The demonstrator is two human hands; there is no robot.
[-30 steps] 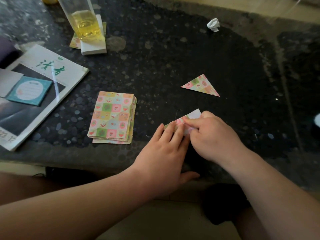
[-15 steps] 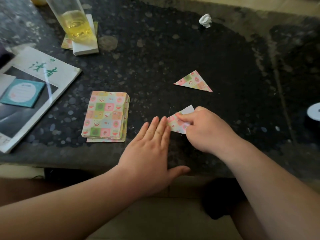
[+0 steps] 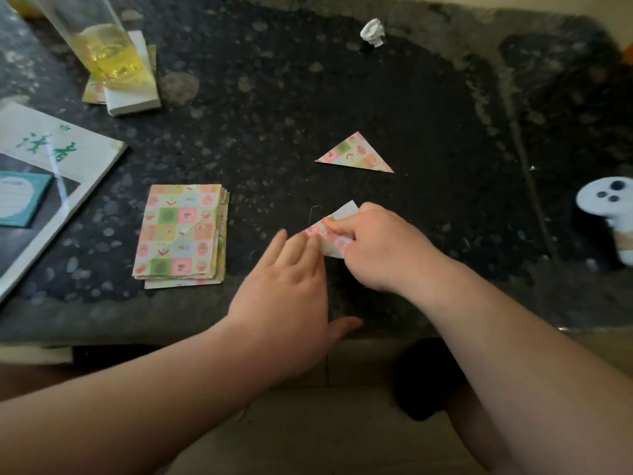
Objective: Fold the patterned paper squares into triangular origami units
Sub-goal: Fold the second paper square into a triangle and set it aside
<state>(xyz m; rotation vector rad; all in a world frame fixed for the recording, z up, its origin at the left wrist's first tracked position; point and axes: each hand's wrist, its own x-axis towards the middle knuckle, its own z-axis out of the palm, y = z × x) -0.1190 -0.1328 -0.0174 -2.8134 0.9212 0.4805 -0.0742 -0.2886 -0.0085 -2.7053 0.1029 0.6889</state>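
Currently mid-fold, centre of frame. Small pastel checked paper square (image 3: 327, 234), partly folded, lies on the dark speckled stone worktop (image 3: 274, 108) near its front edge, with the white back showing at the upper corner. Left hand (image 3: 287, 296) lies flat, fingers (image 3: 298, 252) straight and close together, tips pressing the paper's left part down. That's likely an anchor so the sheet doesn't slide while the crease is set. Right hand (image 3: 380, 248) has its fingers curled, thumb and forefinger pinching the paper's right part, seemingly bringing a flap over or lining up edges. The exact fold is hidden under that hand. Judged step: forming a second unit, crease not yet flattened.

Around: one finished pastel checked paper triangle (image 3: 356, 156) lies above the hands and apart from them, parked out of the working spot. Stack of unfolded pastel checked paper squares (image 3: 181, 234) sits near, left of the left hand, handy for the next pick. Upper left: tall clear glass of yellow liquid (image 3: 106, 46) on a white block (image 3: 137, 97). Far left: white magazine with green lettering (image 3: 58, 149), teal notepad (image 3: 20, 200) on it. Top: crumpled white paper ball (image 3: 372, 31). Right edge: white rounded object with dark dots (image 3: 606, 200), can't tell what it is. Nothing obstructs the fold. The glass is the only spill risk, and it's well apart.
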